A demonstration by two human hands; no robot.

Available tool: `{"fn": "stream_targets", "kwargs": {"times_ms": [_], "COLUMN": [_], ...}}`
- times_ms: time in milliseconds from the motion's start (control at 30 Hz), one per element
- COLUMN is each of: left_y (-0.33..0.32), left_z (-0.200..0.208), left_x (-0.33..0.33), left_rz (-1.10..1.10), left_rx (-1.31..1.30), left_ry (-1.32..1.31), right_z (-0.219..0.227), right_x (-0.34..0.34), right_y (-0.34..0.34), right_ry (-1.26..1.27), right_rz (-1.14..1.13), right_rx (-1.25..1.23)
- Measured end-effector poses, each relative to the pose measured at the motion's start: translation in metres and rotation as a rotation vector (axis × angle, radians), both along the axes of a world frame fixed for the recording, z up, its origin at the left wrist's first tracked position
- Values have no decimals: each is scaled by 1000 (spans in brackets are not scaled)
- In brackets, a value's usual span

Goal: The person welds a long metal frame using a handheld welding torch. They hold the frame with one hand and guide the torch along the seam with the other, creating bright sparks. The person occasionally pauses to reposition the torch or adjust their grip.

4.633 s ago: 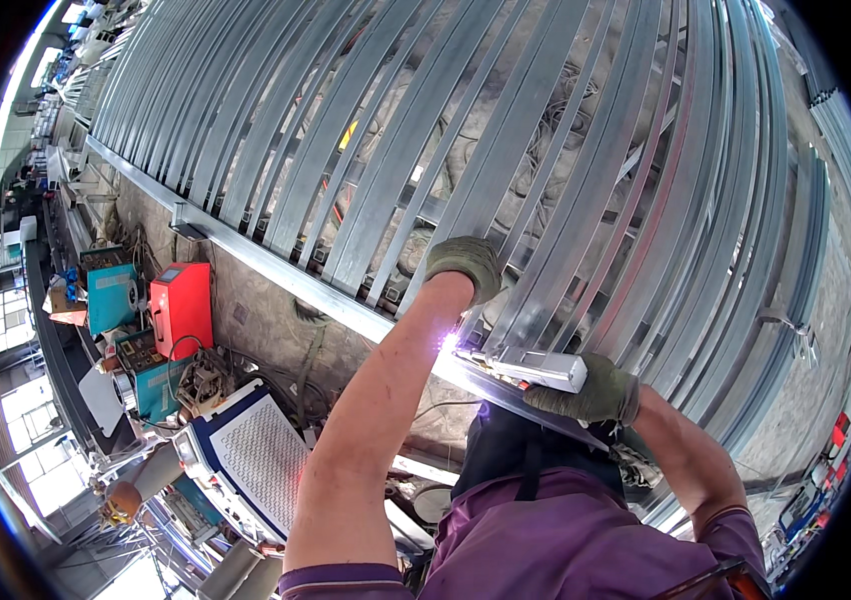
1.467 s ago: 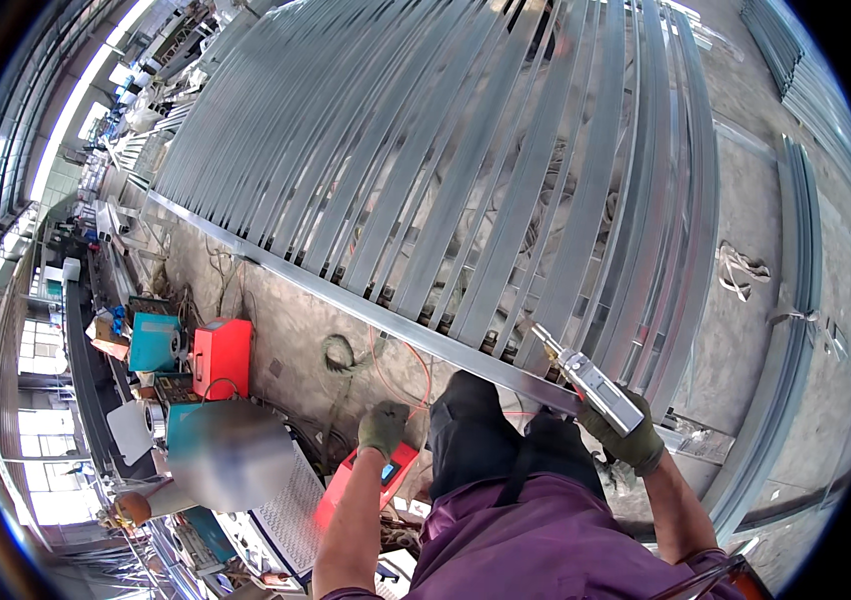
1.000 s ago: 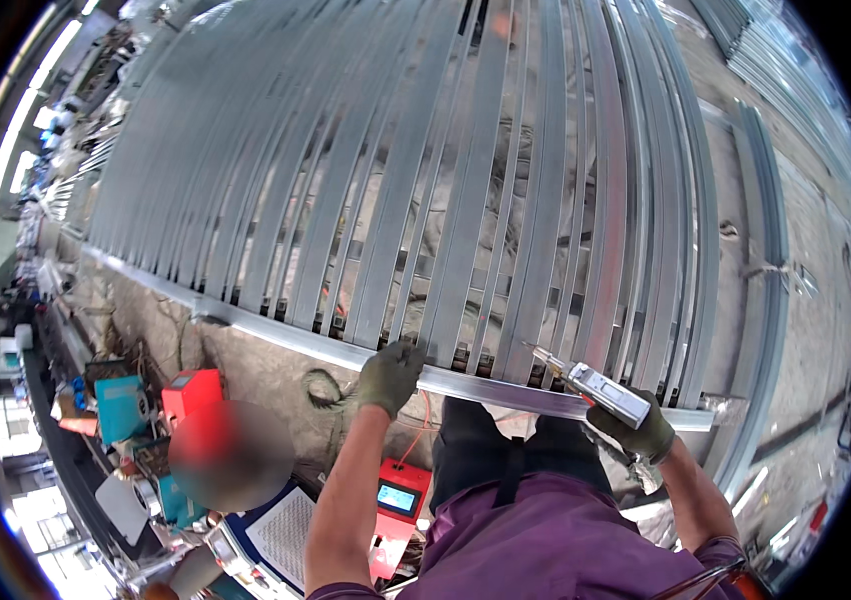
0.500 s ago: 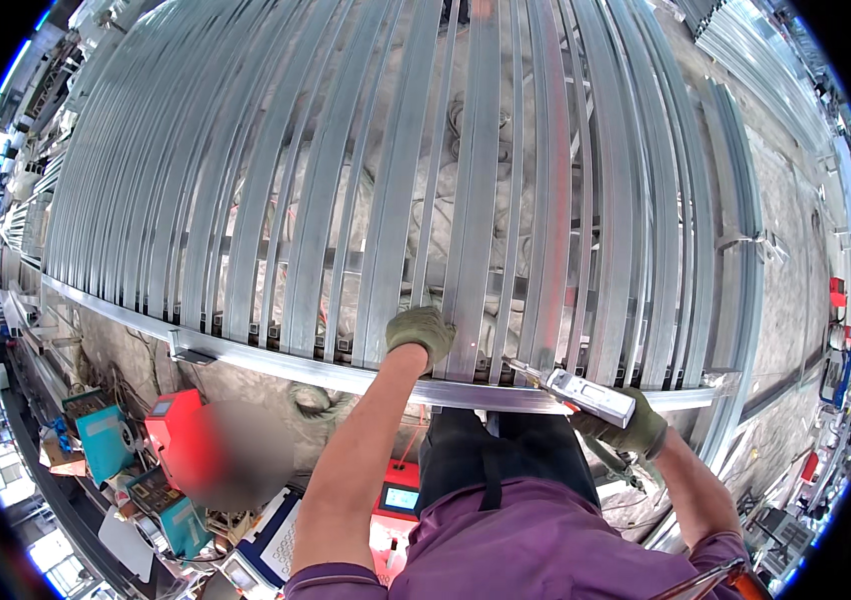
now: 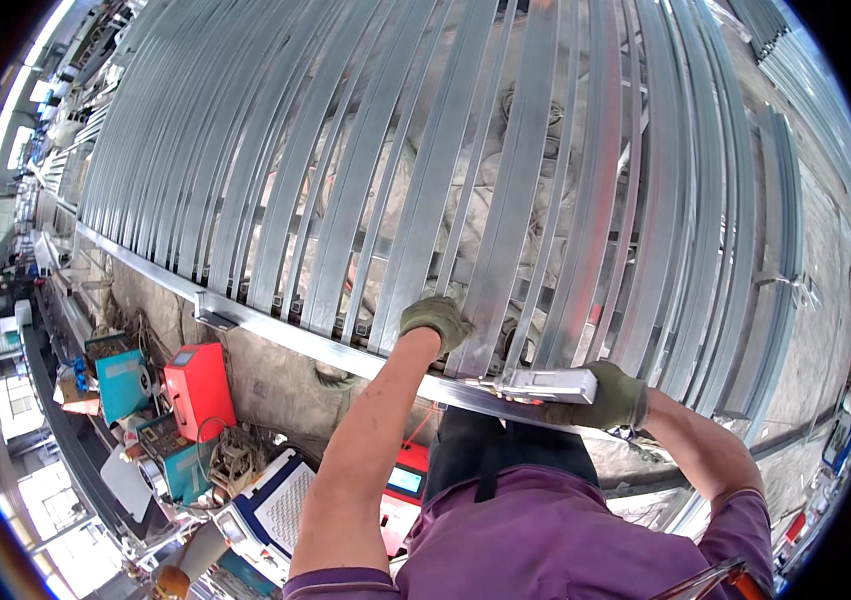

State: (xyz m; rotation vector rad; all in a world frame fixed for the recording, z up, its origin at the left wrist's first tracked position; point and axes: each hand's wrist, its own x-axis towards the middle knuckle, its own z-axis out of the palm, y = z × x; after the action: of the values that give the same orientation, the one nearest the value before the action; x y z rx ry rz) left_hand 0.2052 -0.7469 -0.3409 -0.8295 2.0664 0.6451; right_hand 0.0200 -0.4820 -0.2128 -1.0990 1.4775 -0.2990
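My left hand (image 5: 437,323), in a green work glove, is curled at the near end of a flat grey metal bar (image 5: 508,240). Its fingers bend over the bar's left edge, and their tips are partly hidden. My gloved right hand (image 5: 614,398) is wrapped around a silver, boxy handheld welding gun (image 5: 550,384). The gun lies nearly level, its narrow nozzle pointing left to where the bar meets the front rail (image 5: 346,358). Whether the nozzle touches the metal cannot be made out.
Many parallel metal bars (image 5: 346,180) stretch away from the rail, with gaps showing the concrete floor. A red box-shaped machine (image 5: 200,392) and teal units (image 5: 124,385) stand at lower left. Another red machine with a lit screen (image 5: 406,482) sits beside my legs. More profiles (image 5: 781,200) lie at right.
My right hand has brought the welding gun left and turned it flatter, with the nozzle nearer my left hand. The left hand stays at the bar. The whole view has shifted and tilted.
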Motion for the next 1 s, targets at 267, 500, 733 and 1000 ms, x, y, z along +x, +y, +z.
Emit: {"fn": "stream_targets", "kwargs": {"times_ms": [267, 500, 733, 1000], "left_y": [-2, -4, -4, -2], "left_z": [6, 13, 11, 15], "left_x": [-3, -8, -9, -9], "left_rz": [-8, -15, -27, -12], "left_rx": [52, 67, 71, 52], "left_ry": [-82, -92, -99, -95], "right_z": [-56, -82, -84, -85], "right_x": [5, 0, 1, 2], "right_y": [-22, -22, -24, -25], "right_ry": [-272, -412, -412, -351], "right_rz": [-98, -141, -135, -77], "right_rx": [85, 131, 132, 138]}}
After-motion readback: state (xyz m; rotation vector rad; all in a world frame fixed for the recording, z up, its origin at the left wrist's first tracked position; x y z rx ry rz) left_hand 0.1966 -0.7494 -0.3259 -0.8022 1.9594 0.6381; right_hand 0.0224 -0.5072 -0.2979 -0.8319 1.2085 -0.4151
